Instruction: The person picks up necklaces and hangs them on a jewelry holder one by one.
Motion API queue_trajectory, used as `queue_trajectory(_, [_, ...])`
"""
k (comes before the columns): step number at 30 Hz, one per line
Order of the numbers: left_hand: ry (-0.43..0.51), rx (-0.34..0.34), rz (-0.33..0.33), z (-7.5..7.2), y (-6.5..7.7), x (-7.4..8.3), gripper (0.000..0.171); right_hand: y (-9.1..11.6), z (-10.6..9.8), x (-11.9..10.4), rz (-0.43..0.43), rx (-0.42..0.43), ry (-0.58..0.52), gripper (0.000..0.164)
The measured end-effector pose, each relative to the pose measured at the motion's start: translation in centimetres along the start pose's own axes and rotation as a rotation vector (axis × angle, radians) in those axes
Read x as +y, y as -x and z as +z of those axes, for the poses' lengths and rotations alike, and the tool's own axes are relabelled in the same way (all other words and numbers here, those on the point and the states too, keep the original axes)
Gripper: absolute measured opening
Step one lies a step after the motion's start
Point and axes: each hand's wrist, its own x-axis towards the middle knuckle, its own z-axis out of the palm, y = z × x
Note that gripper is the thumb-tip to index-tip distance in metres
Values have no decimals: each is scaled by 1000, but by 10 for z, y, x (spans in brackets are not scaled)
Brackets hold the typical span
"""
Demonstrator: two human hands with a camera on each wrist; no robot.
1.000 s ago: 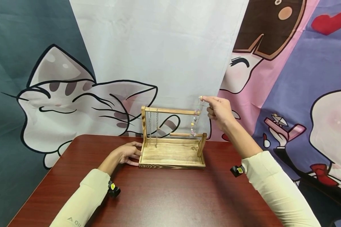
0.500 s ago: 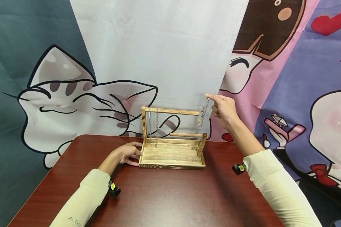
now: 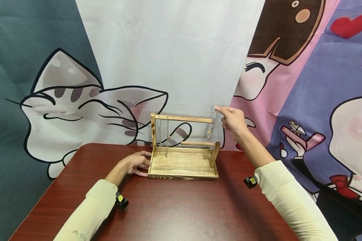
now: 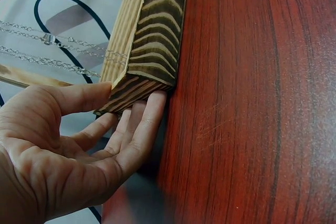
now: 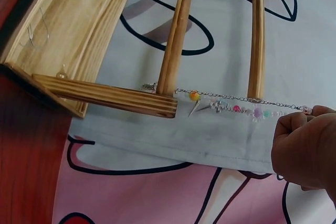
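Observation:
My right hand (image 3: 233,120) pinches the top of a beaded chain necklace (image 5: 236,108) between thumb and fingertip. The necklace hangs down by the free right end of the upper bar (image 3: 187,118) of a wooden jewelry stand (image 3: 182,177). Its lower end is close to the lower bar (image 3: 197,144); whether it touches either bar I cannot tell. At the stand's left end, my left hand (image 3: 135,162) holds the tray, thumb at the rim and fingers against the end wall. Silver chain necklaces (image 3: 167,130) hang over the left part of the upper bar.
Small gold-coloured pieces (image 3: 206,158) and thin wire-like hoops (image 3: 203,170) lie in the right of the stand's tray. The stand is on a red-brown table (image 3: 181,207), near its back edge. Behind hangs a cartoon-printed cloth (image 3: 184,50).
My right hand first moved right and up with the necklace, clear of the upper bar's end, then came back left and down. The left hand and the stand stay put.

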Motion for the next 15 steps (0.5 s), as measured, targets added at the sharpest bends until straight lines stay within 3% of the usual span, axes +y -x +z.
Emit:
queue_trajectory(6, [2,-2,2,1,0,0,67,-1,2,5,10,1,17,14])
queue_trajectory(15, [3,3,-3,1,-2,-1,67,-3,8,6,19,2,34,29])
